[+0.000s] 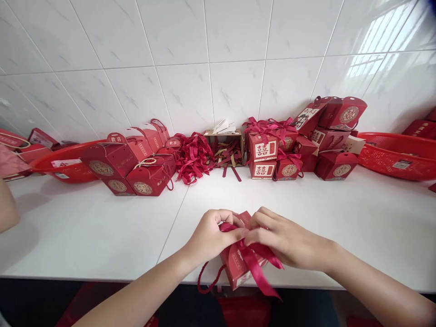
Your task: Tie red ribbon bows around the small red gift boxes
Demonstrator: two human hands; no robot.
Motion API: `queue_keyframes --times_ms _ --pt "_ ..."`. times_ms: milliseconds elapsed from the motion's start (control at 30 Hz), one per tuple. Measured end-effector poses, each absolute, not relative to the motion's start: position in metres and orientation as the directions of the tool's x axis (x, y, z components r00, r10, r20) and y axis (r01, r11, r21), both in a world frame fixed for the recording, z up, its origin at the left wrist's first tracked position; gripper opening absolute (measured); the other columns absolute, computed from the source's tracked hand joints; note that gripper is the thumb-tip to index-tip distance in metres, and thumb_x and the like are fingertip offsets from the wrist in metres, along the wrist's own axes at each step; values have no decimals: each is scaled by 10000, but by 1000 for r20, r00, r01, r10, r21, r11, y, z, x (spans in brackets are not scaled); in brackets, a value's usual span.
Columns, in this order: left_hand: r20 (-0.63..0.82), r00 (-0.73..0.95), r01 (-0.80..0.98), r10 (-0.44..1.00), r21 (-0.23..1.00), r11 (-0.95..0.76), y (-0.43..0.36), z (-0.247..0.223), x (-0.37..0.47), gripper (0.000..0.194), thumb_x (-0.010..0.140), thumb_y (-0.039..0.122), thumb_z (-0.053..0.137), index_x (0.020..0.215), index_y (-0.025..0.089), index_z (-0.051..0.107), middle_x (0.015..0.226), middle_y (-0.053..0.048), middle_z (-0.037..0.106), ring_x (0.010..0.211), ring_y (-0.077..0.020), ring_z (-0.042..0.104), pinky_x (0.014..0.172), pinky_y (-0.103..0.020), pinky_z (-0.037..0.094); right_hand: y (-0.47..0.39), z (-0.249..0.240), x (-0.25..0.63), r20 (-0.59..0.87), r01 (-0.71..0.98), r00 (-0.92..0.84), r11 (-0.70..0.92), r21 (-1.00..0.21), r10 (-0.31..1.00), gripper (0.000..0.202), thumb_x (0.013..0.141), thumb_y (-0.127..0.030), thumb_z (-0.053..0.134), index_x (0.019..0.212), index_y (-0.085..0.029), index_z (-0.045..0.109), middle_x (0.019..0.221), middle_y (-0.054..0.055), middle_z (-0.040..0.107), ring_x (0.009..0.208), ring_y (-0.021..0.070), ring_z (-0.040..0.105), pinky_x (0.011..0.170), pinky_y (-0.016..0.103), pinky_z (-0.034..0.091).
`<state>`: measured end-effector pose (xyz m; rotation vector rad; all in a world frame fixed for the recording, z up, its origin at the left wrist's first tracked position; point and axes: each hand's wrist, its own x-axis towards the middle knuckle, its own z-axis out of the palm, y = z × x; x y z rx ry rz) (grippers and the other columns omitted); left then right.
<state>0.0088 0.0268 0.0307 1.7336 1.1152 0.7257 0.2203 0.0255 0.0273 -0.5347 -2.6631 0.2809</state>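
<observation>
At the table's front edge lies a red gift box with a dark red cord handle hanging at its left. A crimson satin ribbon runs over the box top, its tails falling forward past the edge. My left hand pinches the ribbon between thumb and fingers. Close against it, the curled fingers of my right hand also grip the ribbon over the box. The fingers partly cover the spot where the ribbon crosses.
Along the tiled wall stand stacked red boxes, a heap of loose ribbons, an open carton of small strips, ribbon-tied boxes and more boxes. Red baskets flank them. Another person's arm shows at left.
</observation>
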Motion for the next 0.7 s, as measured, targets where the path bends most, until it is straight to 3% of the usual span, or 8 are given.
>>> queue_keyframes --times_ms 133,267,467,600,700 --pt "-22 382 332 924 936 -115 25 29 8 129 762 300 700 758 172 682 911 -63 723 957 -238 655 824 -334 499 28 23 224 451 334 -733 847 -414 509 186 914 -46 346 945 -207 435 875 57 533 743 154 463 637 266 438" --pt "-11 370 301 929 947 -109 25 26 8 143 744 281 710 683 174 637 911 -66 718 999 -244 646 825 -330 497 32 16 233 432 352 -674 774 -526 599 175 904 -53 360 902 -227 380 886 46 534 726 141 503 623 263 456" --pt "-19 417 296 909 948 -116 25 25 6 175 728 259 724 672 168 585 923 -68 696 983 -233 639 836 -331 481 32 11 237 419 405 -591 702 -586 690 124 936 -130 433 1003 -234 424 893 27 568 730 131 550 638 252 480" --pt "-32 454 243 890 966 -89 24 27 1 333 680 292 783 720 188 469 920 -42 688 923 -214 644 812 -334 486 29 14 232 424 391 -568 685 -615 705 327 936 -161 473 1248 -243 424 923 35 608 794 141 595 687 262 505" --pt "-40 492 254 870 962 -100 24 31 -1 354 674 297 792 773 184 472 997 -57 677 934 -215 636 803 -330 480 28 17 231 379 368 -597 661 -654 707 230 929 -219 535 1158 -237 551 991 57 629 867 159 608 770 293 505"
